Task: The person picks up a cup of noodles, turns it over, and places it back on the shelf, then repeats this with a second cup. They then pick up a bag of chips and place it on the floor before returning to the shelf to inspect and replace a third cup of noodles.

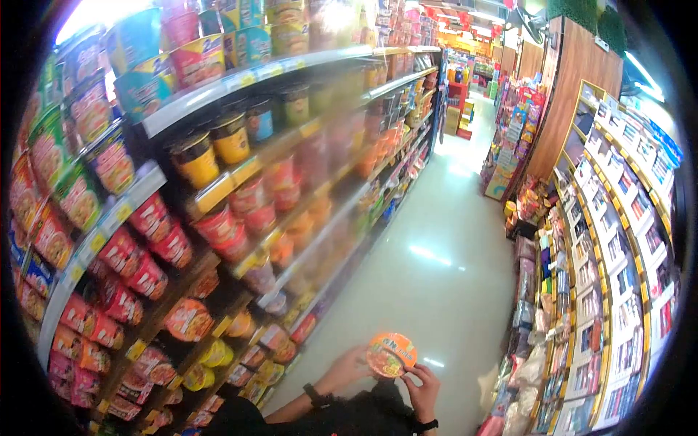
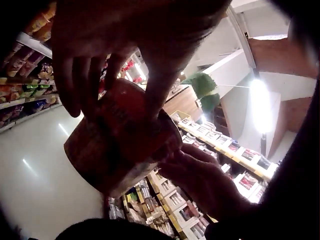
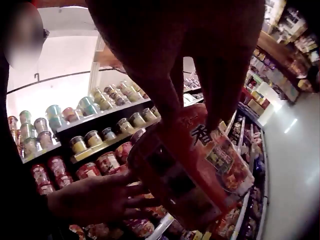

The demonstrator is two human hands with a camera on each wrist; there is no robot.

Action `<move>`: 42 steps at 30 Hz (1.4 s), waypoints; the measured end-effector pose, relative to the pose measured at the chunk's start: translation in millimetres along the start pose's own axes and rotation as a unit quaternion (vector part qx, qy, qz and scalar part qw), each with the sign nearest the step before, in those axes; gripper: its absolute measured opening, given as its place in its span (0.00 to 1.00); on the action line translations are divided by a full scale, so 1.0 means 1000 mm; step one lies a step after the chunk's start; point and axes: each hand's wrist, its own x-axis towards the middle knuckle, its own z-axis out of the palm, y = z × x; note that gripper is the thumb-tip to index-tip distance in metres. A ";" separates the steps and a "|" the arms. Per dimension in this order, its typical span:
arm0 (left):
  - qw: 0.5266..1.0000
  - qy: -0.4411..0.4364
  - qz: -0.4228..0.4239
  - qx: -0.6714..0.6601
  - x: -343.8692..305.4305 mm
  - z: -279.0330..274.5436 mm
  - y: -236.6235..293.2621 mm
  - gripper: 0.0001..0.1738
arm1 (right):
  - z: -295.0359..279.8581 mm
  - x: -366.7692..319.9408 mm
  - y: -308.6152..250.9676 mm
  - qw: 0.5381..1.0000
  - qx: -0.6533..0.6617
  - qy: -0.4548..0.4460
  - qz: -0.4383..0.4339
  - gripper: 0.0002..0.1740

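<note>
A red and orange instant noodle bowl (image 1: 391,354) is held up over the aisle, its printed lid facing up. My right hand (image 1: 423,389) pinches it at the right side; in the right wrist view thumb and fingers grip the bowl (image 3: 200,165) from above. My left hand (image 1: 345,368) is at the bowl's left side, slightly blurred. In the right wrist view the left hand (image 3: 100,200) has its fingers extended toward the bowl. The left wrist view shows the bowl (image 2: 120,140) dark, with the left hand's fingers spread beside it.
A long shelf (image 1: 247,171) of cup and bowl noodles lines the left side. On the right stands a rack (image 1: 596,291) with packaged goods, and a wood-panelled column (image 1: 545,94) rises behind it. The shiny floor (image 1: 429,254) runs between them toward further displays.
</note>
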 end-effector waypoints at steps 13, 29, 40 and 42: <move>0.996 0.046 -0.054 -0.052 0.291 -0.053 0.059 0.36 | 0.007 0.344 0.054 0.997 0.043 -0.046 -0.048 0.16; 0.963 0.226 -0.059 -0.132 0.560 -0.196 0.022 0.25 | 0.193 0.673 0.086 0.976 0.004 -0.190 -0.110 0.14; 0.846 0.409 -0.135 -0.314 0.680 -0.263 0.003 0.36 | 0.349 0.840 0.112 0.915 0.070 -0.343 -0.198 0.17; 0.820 0.427 -0.163 -0.344 0.696 -0.267 0.005 0.34 | 0.372 0.865 0.119 0.892 0.055 -0.333 -0.300 0.17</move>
